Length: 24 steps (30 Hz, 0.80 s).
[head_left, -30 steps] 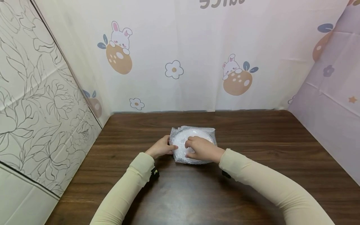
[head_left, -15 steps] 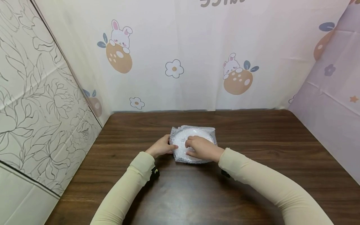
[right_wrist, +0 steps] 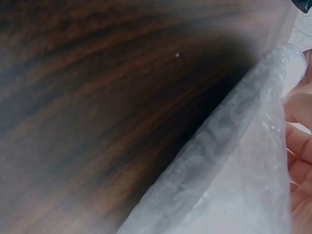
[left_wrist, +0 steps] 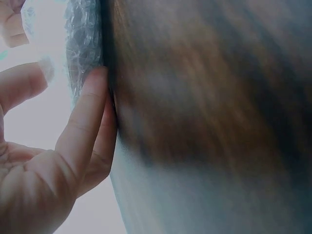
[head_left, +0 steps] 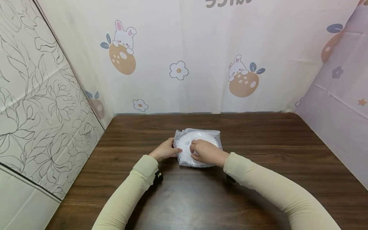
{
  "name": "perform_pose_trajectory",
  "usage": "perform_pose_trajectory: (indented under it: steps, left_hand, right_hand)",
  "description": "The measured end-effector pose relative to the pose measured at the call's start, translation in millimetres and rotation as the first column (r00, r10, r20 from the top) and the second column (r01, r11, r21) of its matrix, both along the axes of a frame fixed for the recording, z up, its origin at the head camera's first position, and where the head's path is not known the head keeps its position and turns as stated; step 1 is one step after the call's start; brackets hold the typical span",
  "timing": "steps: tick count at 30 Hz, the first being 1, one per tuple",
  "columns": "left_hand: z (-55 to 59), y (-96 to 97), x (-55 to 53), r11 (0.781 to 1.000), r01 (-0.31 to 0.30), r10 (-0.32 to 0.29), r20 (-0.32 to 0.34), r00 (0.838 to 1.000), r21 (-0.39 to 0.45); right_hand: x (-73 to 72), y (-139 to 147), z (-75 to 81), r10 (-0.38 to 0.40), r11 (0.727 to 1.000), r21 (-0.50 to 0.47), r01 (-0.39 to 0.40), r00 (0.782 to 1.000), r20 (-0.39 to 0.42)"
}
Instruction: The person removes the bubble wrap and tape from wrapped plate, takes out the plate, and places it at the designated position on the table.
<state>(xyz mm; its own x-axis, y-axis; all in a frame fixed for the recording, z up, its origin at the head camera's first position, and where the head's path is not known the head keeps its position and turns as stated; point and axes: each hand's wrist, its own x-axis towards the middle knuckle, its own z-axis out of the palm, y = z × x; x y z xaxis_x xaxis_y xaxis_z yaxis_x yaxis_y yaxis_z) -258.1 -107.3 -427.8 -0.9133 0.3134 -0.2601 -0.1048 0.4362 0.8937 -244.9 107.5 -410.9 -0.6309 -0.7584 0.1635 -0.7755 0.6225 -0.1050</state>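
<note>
A round white plate [head_left: 187, 139] lies on the table wrapped in clear bubble wrap [left_wrist: 85, 39]. My left hand [head_left: 165, 150] grips the left edge of the package, thumb on top and the other fingers along its side, low near the wood. Over the middle of the plate is my right hand [head_left: 207, 151], its fingers bent down toward the wrapped surface and the thumb a little apart from them. In the right wrist view, the raised side of the wrap [right_wrist: 234, 161] partly covers the curled fingers [right_wrist: 300, 141]; I cannot tell whether they pinch the film.
The dark wood table [head_left: 258, 137] runs back to a pale curtain [head_left: 201, 57] printed with rabbits and flowers. A white panel [head_left: 34, 80] with line-drawn flowers stands along the left. A black wrist device [head_left: 158, 176] sits under the left cuff.
The right thumb and fingers have drawn slightly closer together over the plate. The left hand and the package stay in place.
</note>
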Motion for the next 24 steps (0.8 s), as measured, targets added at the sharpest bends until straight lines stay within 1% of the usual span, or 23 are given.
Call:
perform_pose_trajectory:
  steps: [4,8,16,21,24]
  left_hand:
    - [0.0,-0.1,1.0,1.000,0.002,-0.002,0.004,1.000,0.010]
    - [-0.5,-0.1,0.9,1.000,0.003,-0.003,-0.003,1.000,-0.008]
    - [-1.7,0.4,-1.2,0.999,0.003,-0.004,-0.019,1.000,-0.033]
    - [-2.5,0.3,-1.4,0.999,0.009,-0.010,-0.033,0.999,-0.040]
    - [-2.6,-0.6,-0.9,0.998,0.006,-0.008,-0.034,0.999,-0.068]
  right_hand:
    - [0.0,-0.4,-0.7,0.020,0.999,-0.027,-0.020,1.000,-0.010]
    - [-0.5,0.1,-0.4,0.029,0.999,-0.043,-0.030,1.000,-0.007]
    - [-2.8,2.2,3.4,0.009,0.997,-0.072,-0.006,0.999,0.039]
    - [-3.6,3.8,5.2,-0.022,0.996,-0.090,0.028,0.998,0.067]
    - [-4.6,4.2,7.7,-0.031,0.994,-0.099,0.040,0.995,0.096]
